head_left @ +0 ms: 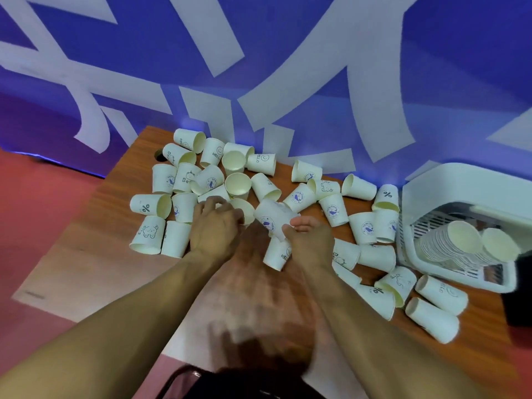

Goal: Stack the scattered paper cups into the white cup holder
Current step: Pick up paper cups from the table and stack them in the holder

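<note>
Several white printed paper cups lie scattered across the wooden table [95, 226], most on their sides or upside down. My left hand [214, 226] rests in the pile at the centre, fingers curled on a cup [244, 210] with its mouth facing up. My right hand [309, 239] holds a tilted cup [269, 217], which looks blurred; another cup [276, 254] lies just below it. The white cup holder [431, 185] stands at the right edge, with two nested stacks of cups [457, 240] lying in it.
A blue wall with large white lettering runs right behind the table. A small dark hole [159, 155] marks the far left corner of the tabletop. A dark object [518, 295] sits at the right edge beside the holder. A black chair part [184, 375] shows below.
</note>
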The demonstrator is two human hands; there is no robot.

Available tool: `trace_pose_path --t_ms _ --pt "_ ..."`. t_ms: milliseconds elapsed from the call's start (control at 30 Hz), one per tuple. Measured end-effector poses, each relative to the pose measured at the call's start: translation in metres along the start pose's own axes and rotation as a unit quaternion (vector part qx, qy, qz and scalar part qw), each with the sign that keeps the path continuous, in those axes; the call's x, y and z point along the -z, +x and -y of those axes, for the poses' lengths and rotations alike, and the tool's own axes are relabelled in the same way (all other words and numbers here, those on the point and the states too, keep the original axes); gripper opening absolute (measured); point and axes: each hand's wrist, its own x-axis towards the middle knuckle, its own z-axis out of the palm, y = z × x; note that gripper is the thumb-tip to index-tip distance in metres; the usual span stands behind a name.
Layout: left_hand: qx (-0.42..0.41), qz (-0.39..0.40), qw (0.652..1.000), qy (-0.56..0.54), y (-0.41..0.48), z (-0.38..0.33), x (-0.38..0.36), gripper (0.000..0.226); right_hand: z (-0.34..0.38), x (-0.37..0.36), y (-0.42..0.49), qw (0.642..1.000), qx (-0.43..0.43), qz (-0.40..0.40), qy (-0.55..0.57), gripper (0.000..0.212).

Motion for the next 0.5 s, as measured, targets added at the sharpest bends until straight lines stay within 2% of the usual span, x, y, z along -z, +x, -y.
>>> trace_pose_path --t_ms 100,200,267,500 --pt "-0.004 -0.028 1.0 0.002 -0.009 -0.032 0.013 0.022 0.0 0.035 -0.007 0.999 0.041 -0.006 0.011 0.012" --pt "-0.015 -0.047 0.999 -0.003 -0.012 -0.072 0.022 0.008 -0.005 0.077 -0.011 0.997 0.068 -0.032 0.032 0.011" --pt "-0.023 -0.052 0.998 -0.004 -0.011 -0.103 0.029 0.012 -0.01 0.107 -0.012 0.994 0.087 -0.047 0.04 0.01" --pt "-0.087 -0.096 0.99 -0.048 -0.005 -0.221 0.048 0.015 -0.033 0.22 -0.01 0.983 0.15 -0.106 -0.009 0.014"
